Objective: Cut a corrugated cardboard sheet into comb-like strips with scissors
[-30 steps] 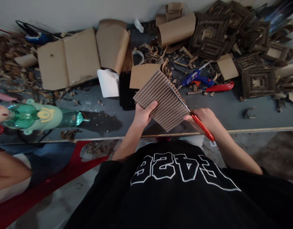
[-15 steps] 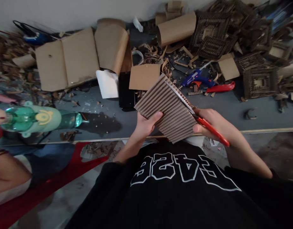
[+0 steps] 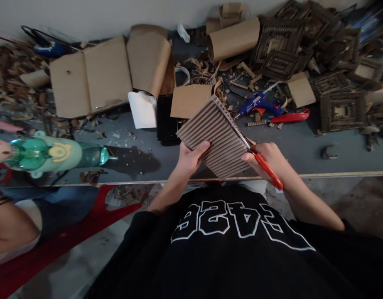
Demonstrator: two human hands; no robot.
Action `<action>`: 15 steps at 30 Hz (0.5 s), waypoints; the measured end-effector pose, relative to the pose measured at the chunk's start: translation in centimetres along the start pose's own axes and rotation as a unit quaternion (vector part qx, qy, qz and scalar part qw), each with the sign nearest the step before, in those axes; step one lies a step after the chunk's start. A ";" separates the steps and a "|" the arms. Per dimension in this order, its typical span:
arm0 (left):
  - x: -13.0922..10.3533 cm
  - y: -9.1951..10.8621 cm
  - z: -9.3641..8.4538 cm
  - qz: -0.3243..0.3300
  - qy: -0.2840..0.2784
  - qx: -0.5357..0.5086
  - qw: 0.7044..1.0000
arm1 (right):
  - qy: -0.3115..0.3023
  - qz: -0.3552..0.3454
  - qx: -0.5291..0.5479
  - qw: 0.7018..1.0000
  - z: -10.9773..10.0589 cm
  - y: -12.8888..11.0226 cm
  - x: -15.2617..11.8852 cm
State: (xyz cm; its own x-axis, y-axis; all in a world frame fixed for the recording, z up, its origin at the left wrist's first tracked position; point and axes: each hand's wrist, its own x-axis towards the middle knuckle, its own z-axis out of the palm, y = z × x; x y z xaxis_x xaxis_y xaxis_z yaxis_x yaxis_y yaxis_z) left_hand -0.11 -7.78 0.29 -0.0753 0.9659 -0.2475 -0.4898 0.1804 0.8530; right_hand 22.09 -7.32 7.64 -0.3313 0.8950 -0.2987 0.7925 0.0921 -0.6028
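A ribbed sheet of corrugated cardboard [image 3: 218,143] is held tilted over the table's front edge. My left hand [image 3: 191,158] grips its left side, thumb on top and fingers underneath. My right hand [image 3: 264,160] is closed on red-handled scissors [image 3: 268,170], whose blades lie along the sheet's upper right edge. The right thumb is by the sheet's right corner. Behind the sheet lie a flat brown cardboard piece [image 3: 190,101] and a black phone-like object [image 3: 167,120]. A blue glue gun [image 3: 260,103] rests beyond the scissors.
A green bottle [image 3: 57,153] lies at the left, near another person's arm [image 3: 11,228]. Opened cardboard [image 3: 106,77], rolled cardboard [image 3: 234,39] and scraps stand behind. A red-handled tool [image 3: 291,116] and square cardboard frames [image 3: 342,111] are at the right.
The scissors' blades have closed further along the sheet's edge. My right hand and the red handles have shifted left, and the sheet's right corner has moved slightly left.
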 end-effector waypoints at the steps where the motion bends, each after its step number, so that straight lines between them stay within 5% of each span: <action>1: 0.1 -0.1 0.0 0.000 -0.001 0.000 1.000 | 0.000 0.006 -0.005 1.000 0.1 0.1 0.1; 8: -0.1 -1.6 0.1 -0.005 -0.046 0.013 0.999 | -0.037 -0.033 0.028 0.998 -0.5 0.8 0.8; 15: -0.3 -2.0 0.3 -0.036 -0.012 -0.014 0.999 | -0.010 0.009 -0.049 0.999 0.0 1.2 1.8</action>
State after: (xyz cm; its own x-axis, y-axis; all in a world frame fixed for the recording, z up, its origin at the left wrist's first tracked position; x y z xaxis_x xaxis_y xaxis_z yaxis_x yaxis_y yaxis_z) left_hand 1.16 -8.39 -1.23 -0.0174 0.9549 -0.2965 -0.5169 0.2453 0.8201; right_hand 22.44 -5.57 6.38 -0.3258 0.8880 -0.3245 0.8441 0.1186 -0.5229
